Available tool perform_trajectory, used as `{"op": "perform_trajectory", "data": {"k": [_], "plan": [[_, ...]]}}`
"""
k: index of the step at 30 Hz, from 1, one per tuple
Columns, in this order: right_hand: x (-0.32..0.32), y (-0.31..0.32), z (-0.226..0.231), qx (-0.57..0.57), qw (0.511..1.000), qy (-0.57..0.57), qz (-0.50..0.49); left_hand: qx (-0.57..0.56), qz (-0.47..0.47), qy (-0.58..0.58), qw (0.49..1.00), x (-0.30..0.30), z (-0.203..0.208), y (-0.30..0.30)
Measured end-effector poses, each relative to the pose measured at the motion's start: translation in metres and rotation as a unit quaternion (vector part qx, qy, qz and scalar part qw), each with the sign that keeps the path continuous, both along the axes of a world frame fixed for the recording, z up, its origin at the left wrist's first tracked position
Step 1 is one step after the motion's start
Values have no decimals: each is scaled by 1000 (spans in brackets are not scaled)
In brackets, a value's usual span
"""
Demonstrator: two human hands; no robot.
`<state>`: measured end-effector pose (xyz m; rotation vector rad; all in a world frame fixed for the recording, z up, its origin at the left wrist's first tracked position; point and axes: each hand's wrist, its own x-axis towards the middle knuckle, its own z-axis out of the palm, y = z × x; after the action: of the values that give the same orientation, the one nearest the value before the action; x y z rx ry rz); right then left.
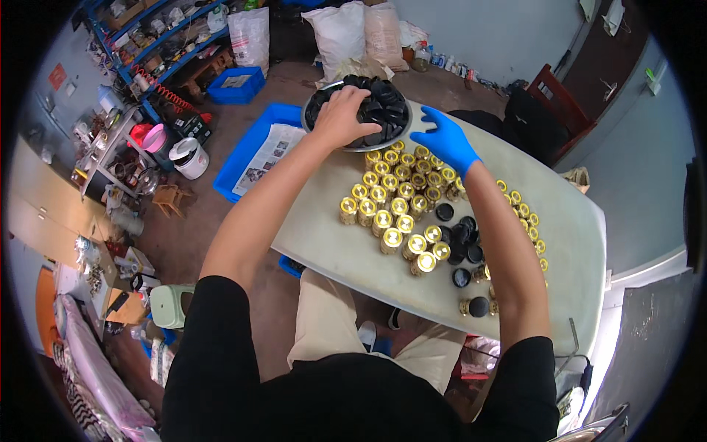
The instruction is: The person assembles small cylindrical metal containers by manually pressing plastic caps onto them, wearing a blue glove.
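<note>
At the far edge of the table stands a metal bowl heaped with black round caps. Over the heap lies my bare left hand, thumb and fingers apart, its fingertips at the caps. Just right of the bowl's rim, my right hand in a blue glove has its thumb and fingers spread with nothing between them. Below both hands stand many small gold-topped cylindrical pieces. Loose black caps lie beside my right forearm, and one black cap sits on a gold piece near the front edge.
More gold-topped pieces line the table's right side, partly behind my forearm. A bent metal rod lies at the near right corner. Left of the table are a blue crate with printed paper and a green stool. White sacks stand beyond.
</note>
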<state>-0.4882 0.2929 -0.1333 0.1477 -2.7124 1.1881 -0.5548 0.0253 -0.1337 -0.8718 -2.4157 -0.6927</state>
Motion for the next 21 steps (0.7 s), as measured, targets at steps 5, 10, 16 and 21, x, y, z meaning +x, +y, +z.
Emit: {"op": "perform_trajectory", "data": {"k": [5,10,16,21], "plan": [[-79,-17,0,81,996,-18,20,-187,11,-136,973,-58,28,29],[-113,-20,-2,149,988,-29,26,-303,41,-185,934,-98,29,48],[-121,-24,-17,133,989,19,68,-271,-29,-199,941,-105,23,45],[-124,-25,-36,-35,995,53,74,-202,-47,-112,972,-90,10,39]]}}
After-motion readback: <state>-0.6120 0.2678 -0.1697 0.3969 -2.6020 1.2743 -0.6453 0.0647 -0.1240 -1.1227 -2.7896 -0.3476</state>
